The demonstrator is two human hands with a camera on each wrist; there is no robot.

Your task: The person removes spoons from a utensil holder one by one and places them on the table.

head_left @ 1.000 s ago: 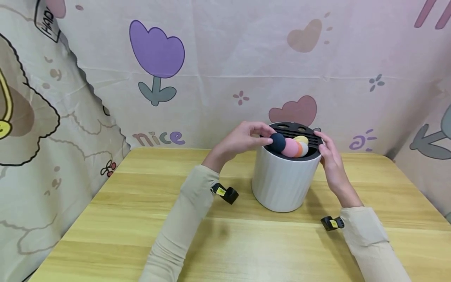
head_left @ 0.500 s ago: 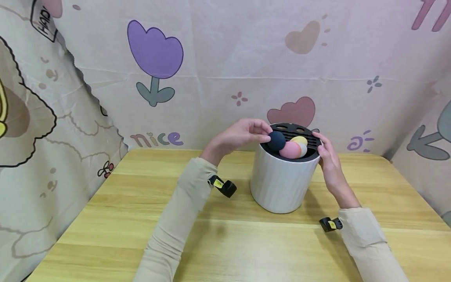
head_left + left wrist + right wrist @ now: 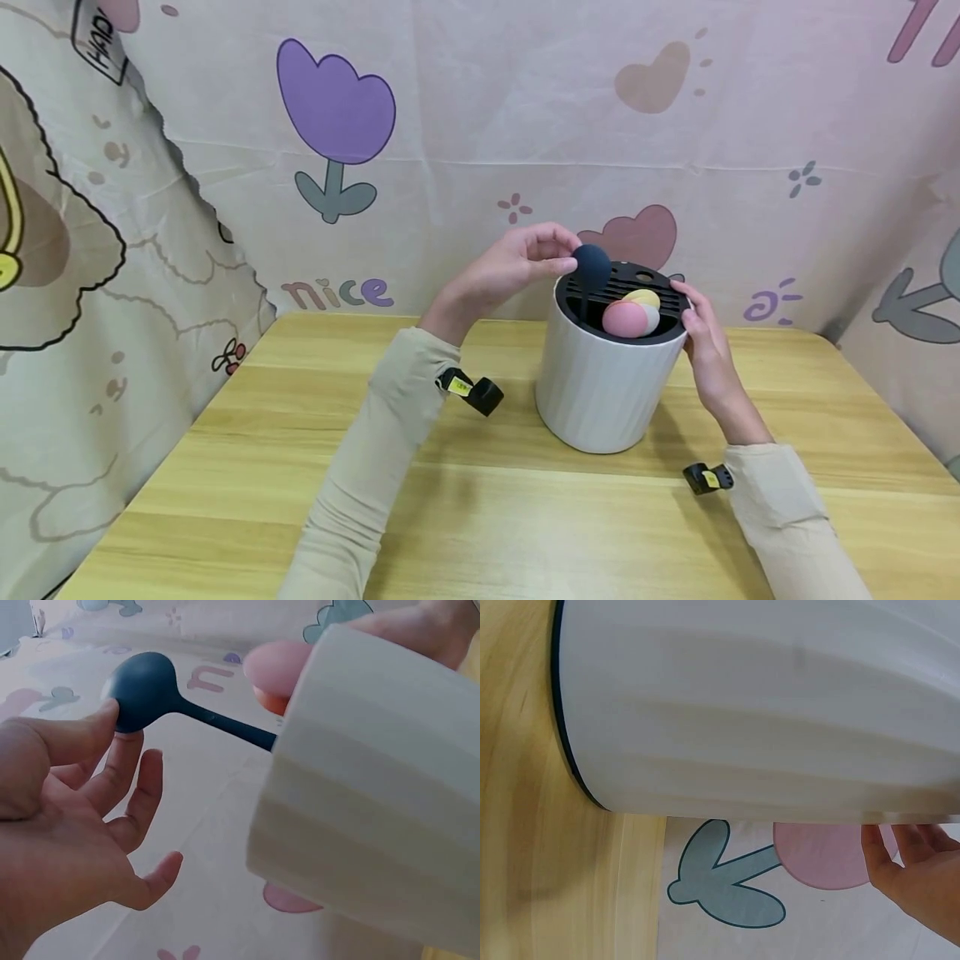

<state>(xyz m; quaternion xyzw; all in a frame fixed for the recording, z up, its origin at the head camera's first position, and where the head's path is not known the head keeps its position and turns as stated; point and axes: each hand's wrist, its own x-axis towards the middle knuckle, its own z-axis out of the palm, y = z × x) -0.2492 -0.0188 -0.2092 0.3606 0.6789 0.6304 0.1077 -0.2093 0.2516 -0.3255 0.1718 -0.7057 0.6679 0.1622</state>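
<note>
smooth matt dark-blue spoon [image 3: 142, 690], ribbed plastic-looking white holder [image 3: 600, 392], faintly glossy wood-grain table [image 3: 525, 533], creased cloth backdrop [image 3: 480, 100]

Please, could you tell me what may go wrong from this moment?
1. The left hand pinches the dark blue spoon with fingertips at its smooth, rounded head, so it might slip.
2. The spoon's handle reaches into the white holder, so a slanted pull could catch the rim.
3. The right hand touches the rim; if it let go, such a pull could perhaps shift the holder.
</note>
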